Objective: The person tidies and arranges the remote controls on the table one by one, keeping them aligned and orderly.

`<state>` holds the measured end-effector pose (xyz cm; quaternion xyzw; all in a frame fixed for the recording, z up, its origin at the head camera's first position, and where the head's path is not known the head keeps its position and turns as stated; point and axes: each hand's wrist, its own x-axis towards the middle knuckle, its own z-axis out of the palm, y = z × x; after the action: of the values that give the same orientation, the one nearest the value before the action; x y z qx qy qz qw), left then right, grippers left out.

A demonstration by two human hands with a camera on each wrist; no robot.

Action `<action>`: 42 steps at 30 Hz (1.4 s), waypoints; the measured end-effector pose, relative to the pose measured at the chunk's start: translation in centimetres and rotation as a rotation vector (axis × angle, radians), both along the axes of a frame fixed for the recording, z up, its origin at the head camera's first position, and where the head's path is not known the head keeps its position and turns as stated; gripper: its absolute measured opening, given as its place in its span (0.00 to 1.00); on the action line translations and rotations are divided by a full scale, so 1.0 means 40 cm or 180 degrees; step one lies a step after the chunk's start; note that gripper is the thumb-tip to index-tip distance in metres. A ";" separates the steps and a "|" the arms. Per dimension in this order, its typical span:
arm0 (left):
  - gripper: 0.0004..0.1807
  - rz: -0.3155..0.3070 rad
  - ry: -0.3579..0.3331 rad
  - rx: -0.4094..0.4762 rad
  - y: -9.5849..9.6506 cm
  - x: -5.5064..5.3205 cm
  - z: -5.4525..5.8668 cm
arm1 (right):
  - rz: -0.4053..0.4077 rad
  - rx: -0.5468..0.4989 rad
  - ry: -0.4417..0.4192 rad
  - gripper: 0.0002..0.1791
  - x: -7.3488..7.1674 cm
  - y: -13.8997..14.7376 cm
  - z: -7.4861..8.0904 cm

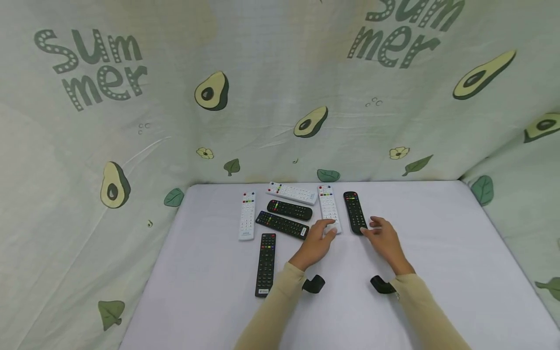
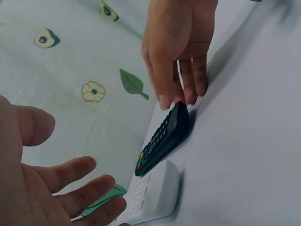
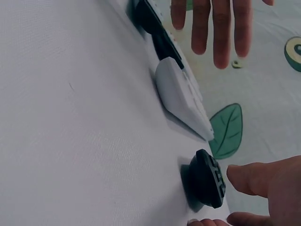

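White table point(image 1: 459, 272); clock taken from the head view, 12 at the far edge. Right hand point(image 1: 386, 243): thumb and fingers parted, no grip seen; thumb at the near end of the rightmost black remote point(image 1: 354, 213), contact cannot be told. That remote lies on the table at 10 o'clock from the hand. Left hand point(image 1: 317, 244): fingers extended and spread, holding nothing; the rightmost white remote point(image 1: 328, 204) lies at 1 o'clock, its near end partly covered. From the left hand also: slanting black remote point(image 1: 282, 225) at 10, top white remote point(image 1: 291, 193) at 11, lower black remote point(image 1: 266, 262) at 8, its near end meeting the left sleeve point(image 1: 277, 304).
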<state>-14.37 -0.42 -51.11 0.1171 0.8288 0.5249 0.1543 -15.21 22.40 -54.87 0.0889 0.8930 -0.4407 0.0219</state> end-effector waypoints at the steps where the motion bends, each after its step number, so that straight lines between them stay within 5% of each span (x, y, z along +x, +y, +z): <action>1: 0.27 0.0014 -0.0021 0.0023 0.006 0.000 -0.001 | 0.0005 0.0018 0.0014 0.33 -0.004 -0.002 -0.003; 13: 0.26 0.0123 -0.0098 0.0257 0.057 -0.003 -0.031 | -0.0112 0.0152 0.0093 0.27 -0.020 -0.015 -0.013; 27: 0.26 0.0258 -0.0063 0.0588 0.091 -0.048 -0.036 | -0.0139 0.0064 0.0175 0.19 -0.006 -0.013 -0.013; 42: 0.29 0.0519 -0.0425 0.0943 0.118 -0.096 -0.029 | -0.0082 0.0067 0.0170 0.20 0.026 0.005 -0.025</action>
<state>-18.20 4.30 -52.27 0.0358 0.7371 0.6587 0.1470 -14.17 22.59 -55.86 0.0888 0.8966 -0.4338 -0.0085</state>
